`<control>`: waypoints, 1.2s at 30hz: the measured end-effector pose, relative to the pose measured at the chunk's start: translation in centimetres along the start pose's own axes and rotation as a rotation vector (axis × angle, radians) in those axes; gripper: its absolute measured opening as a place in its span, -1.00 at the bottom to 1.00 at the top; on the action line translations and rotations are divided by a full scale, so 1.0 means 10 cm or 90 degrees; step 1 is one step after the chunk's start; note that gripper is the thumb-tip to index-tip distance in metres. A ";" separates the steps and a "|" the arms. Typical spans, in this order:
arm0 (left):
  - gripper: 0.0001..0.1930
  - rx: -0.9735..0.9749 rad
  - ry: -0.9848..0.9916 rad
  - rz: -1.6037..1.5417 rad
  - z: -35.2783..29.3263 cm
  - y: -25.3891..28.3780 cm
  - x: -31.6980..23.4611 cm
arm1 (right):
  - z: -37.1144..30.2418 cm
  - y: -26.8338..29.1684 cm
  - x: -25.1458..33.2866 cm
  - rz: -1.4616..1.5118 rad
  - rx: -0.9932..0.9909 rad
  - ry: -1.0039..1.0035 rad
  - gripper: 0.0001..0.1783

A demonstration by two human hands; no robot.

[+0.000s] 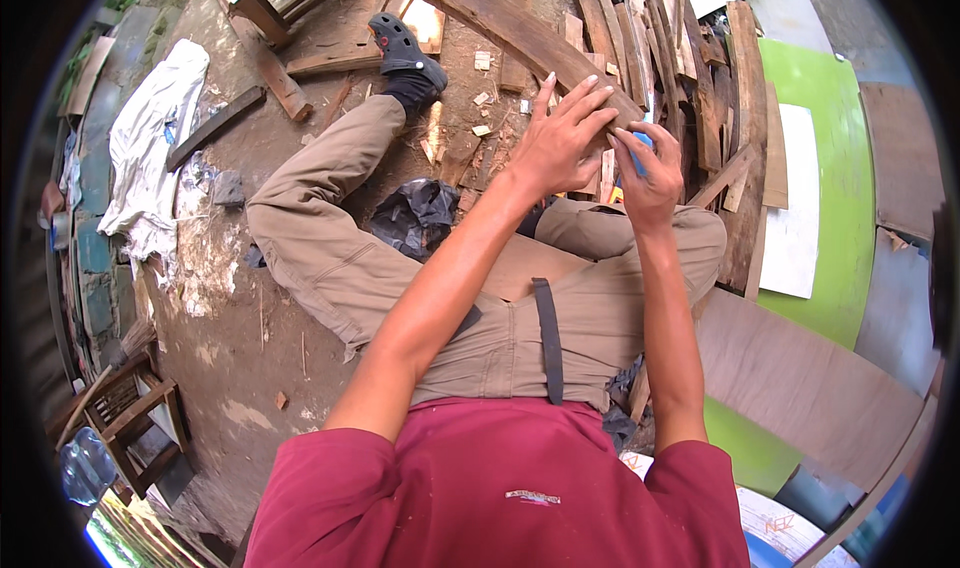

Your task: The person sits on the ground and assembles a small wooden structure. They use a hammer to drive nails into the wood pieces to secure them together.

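Observation:
A long, dark brown wooden plank runs from the upper middle down toward my hands. My left hand lies on its near end, fingers spread across the wood. At that same end is my right hand, its thumb and fingers bent in a pinch at the plank's corner. The underside of the plank's end and parts of both palms are hidden. Something blue shows behind my right fingers, too covered to name.
Wooden boards are stacked at the right, beside a green panel. A black plastic bag lies between my legs. White cloth and a dark wood strip lie at the left. Wood scraps are scattered ahead.

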State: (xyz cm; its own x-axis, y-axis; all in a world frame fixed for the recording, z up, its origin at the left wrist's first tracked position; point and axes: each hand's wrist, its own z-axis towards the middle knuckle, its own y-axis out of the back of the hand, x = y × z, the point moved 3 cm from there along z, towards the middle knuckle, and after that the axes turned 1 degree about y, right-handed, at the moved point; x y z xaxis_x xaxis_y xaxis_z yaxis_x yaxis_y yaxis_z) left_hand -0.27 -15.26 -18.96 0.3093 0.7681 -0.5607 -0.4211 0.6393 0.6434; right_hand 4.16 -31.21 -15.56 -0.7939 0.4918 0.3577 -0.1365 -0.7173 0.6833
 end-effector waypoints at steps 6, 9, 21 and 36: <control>-0.44 -0.017 0.021 0.002 0.00 -0.07 -0.01 | 0.03 0.02 -0.05 0.114 -0.058 -0.058 -0.81; -0.48 -0.023 0.021 0.002 0.00 -0.05 -0.03 | 0.07 0.10 -0.15 0.274 -0.102 -0.286 -0.85; -0.51 -0.014 0.017 -0.001 0.07 0.01 -0.06 | 0.29 0.10 -0.17 0.094 0.027 -0.101 -0.82; -0.55 -0.057 -0.007 -0.046 0.12 0.00 -0.06 | 0.31 0.08 -0.16 0.092 0.023 -0.039 -0.85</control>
State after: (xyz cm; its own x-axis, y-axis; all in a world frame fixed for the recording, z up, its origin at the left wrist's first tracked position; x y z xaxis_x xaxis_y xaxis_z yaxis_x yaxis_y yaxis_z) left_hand 0.55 -15.69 -18.06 0.3512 0.7205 -0.5980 -0.4719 0.6878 0.5515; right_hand 7.19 -31.07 -13.59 -0.7655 0.4144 0.4921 -0.0006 -0.7654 0.6436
